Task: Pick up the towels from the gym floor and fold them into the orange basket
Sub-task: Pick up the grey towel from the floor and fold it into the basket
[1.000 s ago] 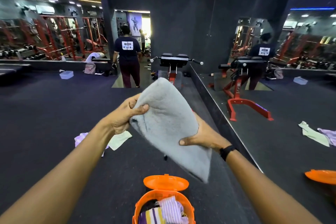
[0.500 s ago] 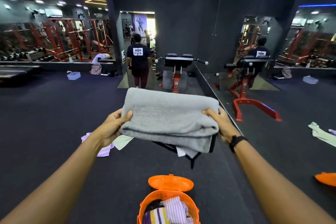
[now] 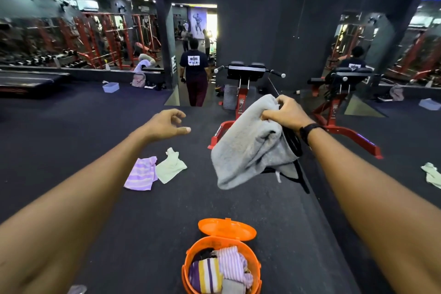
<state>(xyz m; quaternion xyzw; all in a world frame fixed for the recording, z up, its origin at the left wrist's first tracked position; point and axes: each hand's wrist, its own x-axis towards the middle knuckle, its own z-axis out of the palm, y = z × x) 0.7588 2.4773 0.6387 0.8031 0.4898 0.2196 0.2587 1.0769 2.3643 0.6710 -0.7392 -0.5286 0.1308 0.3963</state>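
My right hand (image 3: 285, 113) grips the top of a grey towel (image 3: 250, 148), which hangs bunched in the air with a black edge trailing below it. My left hand (image 3: 167, 123) hovers to the towel's left, fingers loosely curled, holding nothing. The orange basket (image 3: 186, 267) stands on the floor below, lid open behind it, with several folded towels inside. Two towels lie on the dark floor to the left: a purple striped towel (image 3: 140, 174) and a pale green towel (image 3: 170, 166).
A red exercise machine (image 3: 241, 95) stands just beyond the hanging towel. A mirror wall (image 3: 358, 55) runs along the right. A person (image 3: 194, 74) walks away through the doorway ahead. A plastic tub (image 3: 111, 87) and a bag (image 3: 139, 79) sit at the far left wall.
My left hand has let go of the grey towel and moved left. The folded towel now hangs bunched from my right hand alone, further right.
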